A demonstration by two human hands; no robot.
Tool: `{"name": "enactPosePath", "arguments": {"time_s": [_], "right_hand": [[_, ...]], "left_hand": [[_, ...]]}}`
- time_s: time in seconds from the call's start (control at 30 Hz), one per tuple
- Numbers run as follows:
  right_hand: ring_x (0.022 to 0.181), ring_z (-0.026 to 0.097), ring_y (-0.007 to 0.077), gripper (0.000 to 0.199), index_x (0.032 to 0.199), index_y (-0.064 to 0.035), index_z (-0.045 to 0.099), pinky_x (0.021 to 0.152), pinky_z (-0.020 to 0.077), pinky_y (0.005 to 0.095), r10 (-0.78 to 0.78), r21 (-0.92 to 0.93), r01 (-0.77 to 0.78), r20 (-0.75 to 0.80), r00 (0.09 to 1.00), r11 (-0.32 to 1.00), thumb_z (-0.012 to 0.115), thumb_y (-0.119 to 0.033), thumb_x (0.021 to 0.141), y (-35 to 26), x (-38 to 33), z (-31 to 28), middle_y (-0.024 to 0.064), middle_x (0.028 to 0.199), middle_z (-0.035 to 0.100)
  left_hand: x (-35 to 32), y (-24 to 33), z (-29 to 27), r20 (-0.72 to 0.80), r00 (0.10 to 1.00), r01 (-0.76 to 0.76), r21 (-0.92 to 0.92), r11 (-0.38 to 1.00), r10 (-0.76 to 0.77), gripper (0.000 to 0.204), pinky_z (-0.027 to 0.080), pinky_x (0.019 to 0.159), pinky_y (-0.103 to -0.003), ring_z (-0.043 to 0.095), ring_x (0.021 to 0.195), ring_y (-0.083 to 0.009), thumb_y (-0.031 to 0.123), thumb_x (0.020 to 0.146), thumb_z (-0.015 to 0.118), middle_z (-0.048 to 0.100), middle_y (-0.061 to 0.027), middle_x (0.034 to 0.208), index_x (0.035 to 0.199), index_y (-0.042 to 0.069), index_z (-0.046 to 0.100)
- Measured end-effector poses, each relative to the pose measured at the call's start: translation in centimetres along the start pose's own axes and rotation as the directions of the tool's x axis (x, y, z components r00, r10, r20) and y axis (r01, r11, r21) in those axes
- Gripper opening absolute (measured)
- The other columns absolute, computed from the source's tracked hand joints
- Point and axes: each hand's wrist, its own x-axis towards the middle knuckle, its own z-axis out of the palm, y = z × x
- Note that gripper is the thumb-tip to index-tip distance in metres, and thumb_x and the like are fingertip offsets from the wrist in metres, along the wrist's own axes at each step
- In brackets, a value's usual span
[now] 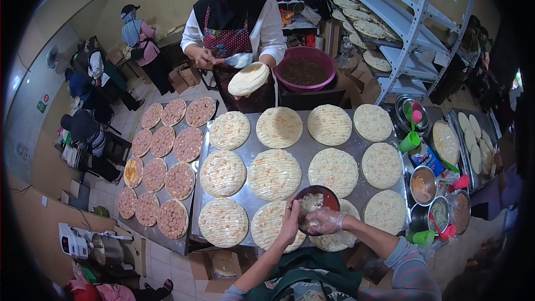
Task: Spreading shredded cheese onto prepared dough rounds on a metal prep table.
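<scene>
Left hand [290, 224] cupped, gloved right hand [323, 222] fingers curled.

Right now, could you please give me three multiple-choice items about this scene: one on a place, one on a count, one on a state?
1. Where is the dark bowl?
A. On the shelf
B. Held over the front edge of the big tray
C. On the floor

2. How many cheese-topped rounds lie in the tray's back row?
A. Four
B. Two
C. Six

3. What covers the right hand?
A. A thick oven mitt
B. Nothing
C. A clear plastic glove

Answers:
1 B, since the left hand grips the bowl's rim above the nearest rounds.
2 A, four rounds line the far side.
3 C, thin shiny film wraps the fingers, which reach into the bowl.
</scene>
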Motion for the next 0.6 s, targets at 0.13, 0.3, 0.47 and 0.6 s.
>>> {"name": "enactPosePath", "arguments": {"time_s": [0.13, 0.3, 0.47, 0.6], "right_hand": [[0.095, 0.057, 0.0385, 0.035, 0.103, -0.0058, 0.059, 0.082, 0.0431, 0.0456, -0.028, 0.058, 0.025, 0.056, 0.998, 0.998, 0.059, -0.034, 0.082, 0.2, 0.1, 0.0, 0.0203, 0.097, 0.062], [0.097, 0.058, 0.0373, 0.040, 0.110, -0.0076, 0.058, 0.084, 0.0431, 0.0453, -0.043, 0.058, 0.037, 0.103, 0.994, 0.998, 0.058, -0.039, 0.085, -0.4, 0.3, -0.5, 0.0195, 0.101, 0.062], [0.101, 0.056, 0.0372, 0.040, 0.113, -0.0101, 0.059, 0.087, 0.0426, 0.0430, -0.011, 0.032, 0.008, 0.108, 0.994, 0.999, 0.060, -0.036, 0.083, -0.8, 0.5, -0.7, 0.0200, 0.105, 0.061], [0.100, 0.057, 0.0360, 0.036, 0.111, -0.0101, 0.060, 0.088, 0.0424, 0.0430, -0.017, 0.072, 0.010, 0.091, 0.996, 0.997, 0.060, -0.031, 0.082, -0.5, 0.8, -0.3, 0.0187, 0.106, 0.062]], "left_hand": [[-0.2, -0.1, 0.0, -0.030, 0.998, 0.060, -0.030, 0.998, -0.061, 0.055, 0.027, 0.104, -0.029, 0.038, 0.120, -0.0177, 0.041, 0.097, 0.038, 0.041, -0.0098, 0.131, 0.137, 0.004, 0.031], [0.4, -0.6, -1.1, -0.034, 0.999, 0.001, -0.014, 1.000, -0.001, 0.050, 0.029, 0.102, -0.029, 0.040, 0.117, -0.0166, 0.038, 0.098, 0.038, 0.044, -0.0094, 0.127, 0.134, 0.004, 0.035], [0.3, -0.1, -1.5, 0.009, 1.000, 0.020, -0.010, 1.000, -0.020, 0.060, 0.026, 0.105, -0.031, 0.035, 0.124, -0.0188, 0.044, 0.096, 0.038, 0.038, -0.0100, 0.135, 0.139, 0.003, 0.028], [0.0, 0.1, -1.4, 0.013, 0.999, 0.040, -0.033, 0.999, -0.040, 0.060, 0.025, 0.105, -0.031, 0.035, 0.124, -0.0190, 0.044, 0.096, 0.038, 0.038, -0.0099, 0.135, 0.138, 0.003, 0.028]]}}
